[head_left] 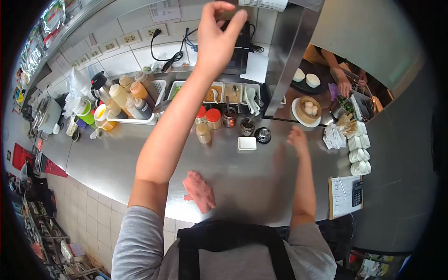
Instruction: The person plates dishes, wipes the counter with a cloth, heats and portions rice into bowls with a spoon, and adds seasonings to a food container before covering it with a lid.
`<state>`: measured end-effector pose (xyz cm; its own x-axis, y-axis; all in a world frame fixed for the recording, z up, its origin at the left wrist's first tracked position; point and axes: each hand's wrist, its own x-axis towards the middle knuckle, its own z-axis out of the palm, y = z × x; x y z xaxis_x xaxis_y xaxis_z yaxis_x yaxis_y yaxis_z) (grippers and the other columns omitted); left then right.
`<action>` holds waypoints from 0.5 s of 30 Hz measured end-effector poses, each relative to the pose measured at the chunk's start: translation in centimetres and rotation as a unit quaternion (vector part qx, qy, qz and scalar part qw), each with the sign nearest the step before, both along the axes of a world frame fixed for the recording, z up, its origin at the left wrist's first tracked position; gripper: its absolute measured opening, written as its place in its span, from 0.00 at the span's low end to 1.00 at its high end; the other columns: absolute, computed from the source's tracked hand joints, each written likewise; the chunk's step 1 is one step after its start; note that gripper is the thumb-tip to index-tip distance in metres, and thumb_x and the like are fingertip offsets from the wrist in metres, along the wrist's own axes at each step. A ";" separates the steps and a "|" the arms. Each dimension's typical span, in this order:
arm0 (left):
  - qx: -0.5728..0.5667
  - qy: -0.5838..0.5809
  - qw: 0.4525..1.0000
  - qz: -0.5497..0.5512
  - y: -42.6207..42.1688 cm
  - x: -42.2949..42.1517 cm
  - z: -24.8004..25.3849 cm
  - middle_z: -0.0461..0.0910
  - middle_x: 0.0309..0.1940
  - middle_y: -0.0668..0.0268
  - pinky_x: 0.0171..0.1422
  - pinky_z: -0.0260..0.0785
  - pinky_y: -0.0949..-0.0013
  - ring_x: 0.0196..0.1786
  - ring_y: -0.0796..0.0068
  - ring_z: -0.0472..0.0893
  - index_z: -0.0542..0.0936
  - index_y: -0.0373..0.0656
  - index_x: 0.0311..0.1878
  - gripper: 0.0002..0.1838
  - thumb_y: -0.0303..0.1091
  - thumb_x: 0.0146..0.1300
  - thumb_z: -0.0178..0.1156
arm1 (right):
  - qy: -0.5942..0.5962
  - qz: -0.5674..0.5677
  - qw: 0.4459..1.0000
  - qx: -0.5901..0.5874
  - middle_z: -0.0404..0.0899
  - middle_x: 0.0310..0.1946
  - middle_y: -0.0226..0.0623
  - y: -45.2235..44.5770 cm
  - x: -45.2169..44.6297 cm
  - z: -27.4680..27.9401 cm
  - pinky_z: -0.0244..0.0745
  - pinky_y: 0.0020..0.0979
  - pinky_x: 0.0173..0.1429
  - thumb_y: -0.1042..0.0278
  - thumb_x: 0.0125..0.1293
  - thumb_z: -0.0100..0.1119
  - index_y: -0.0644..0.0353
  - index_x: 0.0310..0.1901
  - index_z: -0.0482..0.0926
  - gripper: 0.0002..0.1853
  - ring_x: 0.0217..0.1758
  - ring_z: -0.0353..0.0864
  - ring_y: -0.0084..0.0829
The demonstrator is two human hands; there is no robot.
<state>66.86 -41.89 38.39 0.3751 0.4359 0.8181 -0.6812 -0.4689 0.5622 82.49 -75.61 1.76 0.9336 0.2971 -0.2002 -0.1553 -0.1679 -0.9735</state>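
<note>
My left hand [217, 39] is raised high at the top middle, in front of a dark device [239, 58] by the wall. Its thumb and fingers are curved and apart, with nothing seen between them. A strip of printed paper [263, 3] hangs just to its right. My right hand [297, 140] hovers over the steel counter with loosely bent fingers and nothing visible in them. Just beyond it, a white plate [296, 110] carries a bamboo steamer [302, 115] with pale round buns [310, 108]. To its left are a small white dish [247, 143] and a dark-lidded jar [263, 135].
A pink cloth [199, 191] lies near the counter's front edge. Squeeze bottles [138, 90] crowd a white basket at left. Stacked white cups [358, 155] and a clipboard [334, 198] with a calculator [357, 193] sit at right. Another person's hands [344, 84] work beyond the opening.
</note>
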 end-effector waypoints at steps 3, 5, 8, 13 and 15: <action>-0.122 -0.047 0.985 -0.116 -0.8 1.4 1.3 0.82 0.37 0.65 0.53 0.74 0.73 0.44 0.75 0.83 0.73 0.39 0.46 0.10 0.25 0.66 0.64 | -0.063 0.145 0.986 -0.045 0.80 0.48 0.31 3.0 -8.0 1.5 0.80 0.30 0.45 0.66 0.73 0.55 0.53 0.58 0.79 0.15 0.44 0.80 0.25; -0.095 -0.033 0.991 -0.090 -2.1 0.0 0.0 0.81 0.37 0.65 0.51 0.74 0.74 0.42 0.76 0.82 0.73 0.38 0.45 0.09 0.24 0.66 0.63 | -0.100 0.201 0.970 -0.094 0.82 0.47 0.31 3.8 -12.1 1.9 0.79 0.29 0.46 0.65 0.73 0.57 0.54 0.57 0.80 0.14 0.44 0.81 0.26; -0.035 0.103 0.994 -0.016 -4.9 -5.2 -6.5 0.78 0.34 0.71 0.46 0.70 0.76 0.38 0.83 0.76 0.76 0.40 0.44 0.05 0.25 0.67 0.61 | -0.170 0.211 0.954 -0.126 0.84 0.46 0.34 4.5 -17.2 2.9 0.79 0.29 0.48 0.61 0.75 0.55 0.56 0.57 0.80 0.15 0.43 0.83 0.28; -0.130 0.364 0.922 -0.020 -11.4 -17.3 -30.5 0.81 0.37 0.70 0.46 0.70 0.75 0.40 0.83 0.77 0.81 0.38 0.46 0.06 0.24 0.69 0.59 | 0.058 0.047 0.991 0.111 0.83 0.46 0.40 5.4 -24.0 4.8 0.80 0.32 0.51 0.50 0.79 0.44 0.62 0.59 0.74 0.23 0.46 0.84 0.31; -0.213 0.439 0.873 -0.009 -12.7 -20.6 -35.9 0.81 0.37 0.69 0.47 0.71 0.75 0.39 0.83 0.77 0.81 0.38 0.47 0.06 0.24 0.68 0.60 | 0.091 0.046 0.987 0.121 0.83 0.45 0.41 6.6 -26.0 3.6 0.80 0.33 0.51 0.46 0.80 0.39 0.64 0.59 0.72 0.26 0.46 0.84 0.31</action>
